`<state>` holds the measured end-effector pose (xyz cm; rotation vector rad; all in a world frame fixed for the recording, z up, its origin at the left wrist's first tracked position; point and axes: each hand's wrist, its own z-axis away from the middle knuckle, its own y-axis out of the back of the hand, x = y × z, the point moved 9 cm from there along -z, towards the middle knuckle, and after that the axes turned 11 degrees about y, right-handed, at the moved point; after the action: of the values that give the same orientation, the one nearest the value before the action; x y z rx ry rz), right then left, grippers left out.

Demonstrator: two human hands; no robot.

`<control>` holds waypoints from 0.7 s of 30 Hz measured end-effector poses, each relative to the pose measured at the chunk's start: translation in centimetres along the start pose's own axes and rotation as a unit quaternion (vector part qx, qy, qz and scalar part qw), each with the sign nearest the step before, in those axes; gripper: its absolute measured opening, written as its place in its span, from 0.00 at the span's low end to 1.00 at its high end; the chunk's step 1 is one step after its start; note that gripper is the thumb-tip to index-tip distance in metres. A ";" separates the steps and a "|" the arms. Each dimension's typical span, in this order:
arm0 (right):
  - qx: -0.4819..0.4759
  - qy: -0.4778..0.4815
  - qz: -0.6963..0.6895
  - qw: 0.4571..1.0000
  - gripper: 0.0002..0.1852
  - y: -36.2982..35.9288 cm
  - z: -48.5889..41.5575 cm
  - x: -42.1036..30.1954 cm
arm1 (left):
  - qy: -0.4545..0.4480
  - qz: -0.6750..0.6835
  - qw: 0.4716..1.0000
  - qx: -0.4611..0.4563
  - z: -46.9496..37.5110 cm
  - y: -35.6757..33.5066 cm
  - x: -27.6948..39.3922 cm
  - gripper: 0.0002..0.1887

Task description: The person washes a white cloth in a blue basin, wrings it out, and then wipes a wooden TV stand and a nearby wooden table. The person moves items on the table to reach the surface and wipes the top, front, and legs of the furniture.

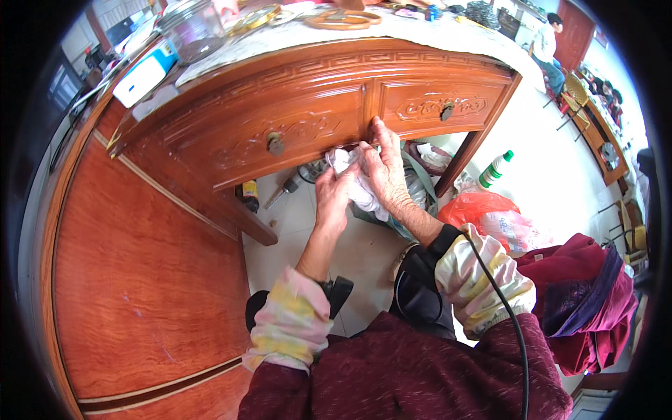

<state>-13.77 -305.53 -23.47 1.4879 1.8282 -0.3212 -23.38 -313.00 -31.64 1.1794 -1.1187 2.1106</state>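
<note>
A crumpled white cloth (366, 195) hangs bunched between my two hands, just below the lower edge of a carved wooden table (367, 113). My left hand (333, 202) pinches it with thumb and fingers. My right hand (387, 176) grips the cloth's right side, one fingertip raised against the wood between two drawers. The left drawer (262, 137) and the right drawer (440, 107) are closed, each with a small dark metal pull. Part of the cloth is hidden behind my fingers.
A wooden panel (152, 262) stands on my left. On the tabletop are a glass jar (191, 31) and a blue-white box (144, 73). A red plastic bag (472, 207), a green-white bottle (495, 169) and maroon clothing (583, 304) lie to my right. A person (547, 50) sits farther back.
</note>
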 end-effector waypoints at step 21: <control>-0.077 -0.262 -0.179 0.945 0.36 -1.0 2.7 5.3 | -0.381 -0.607 0.684 0.137 0.6 -4.3 6.0 0.15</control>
<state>-13.95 -303.55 -29.22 0.8458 1.6260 -0.6650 -23.13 -311.07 -24.48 2.1786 -0.0079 0.6918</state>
